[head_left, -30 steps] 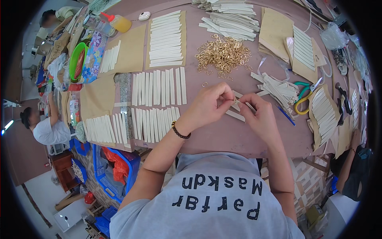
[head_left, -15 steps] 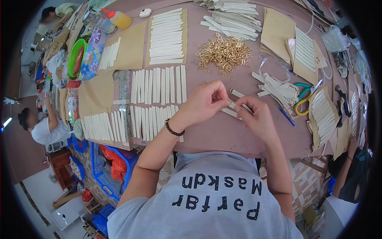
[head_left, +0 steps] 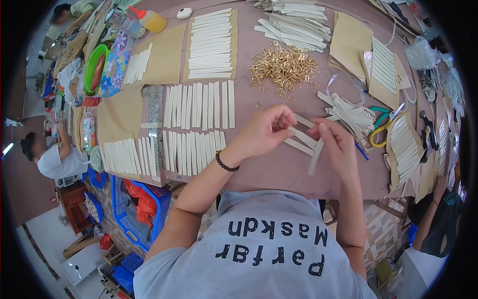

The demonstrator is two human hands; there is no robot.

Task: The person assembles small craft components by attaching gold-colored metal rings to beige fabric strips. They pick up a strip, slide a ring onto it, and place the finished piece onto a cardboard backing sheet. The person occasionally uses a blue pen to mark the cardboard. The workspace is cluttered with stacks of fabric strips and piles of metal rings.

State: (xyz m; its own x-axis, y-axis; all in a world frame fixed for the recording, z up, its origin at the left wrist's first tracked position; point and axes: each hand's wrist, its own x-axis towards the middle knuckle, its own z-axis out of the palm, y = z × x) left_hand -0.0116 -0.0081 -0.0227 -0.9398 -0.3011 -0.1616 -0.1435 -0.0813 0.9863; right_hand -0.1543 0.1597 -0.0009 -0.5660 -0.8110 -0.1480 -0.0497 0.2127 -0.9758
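My left hand (head_left: 269,129), with a beaded bracelet at the wrist, is closed in a pinch at the end of a pale flat strip (head_left: 301,136). Beside it my right hand (head_left: 337,142) pinches a pale strip (head_left: 315,157) whose lower end hangs smeared by motion. I cannot tell whether these are two strips or one bent strip. Another strip (head_left: 298,146) lies on the table under my hands, and one more (head_left: 302,120) shows just beyond them. Past my fingers is a heap of small gold metal rings (head_left: 284,67), with a loose ring (head_left: 259,104) nearer to me.
Rows of pale strips (head_left: 199,104) lie at the left, and more on brown paper (head_left: 235,45). At the right are a strip pile (head_left: 348,110), scissors (head_left: 381,137) and a blue pen (head_left: 362,151). A glue bottle (head_left: 152,21) stands far left. Other people sit at both sides.
My hands were close together, pinching at one spot; now they are apart, the right one further right with a strip hanging from it. The view has shifted slightly.
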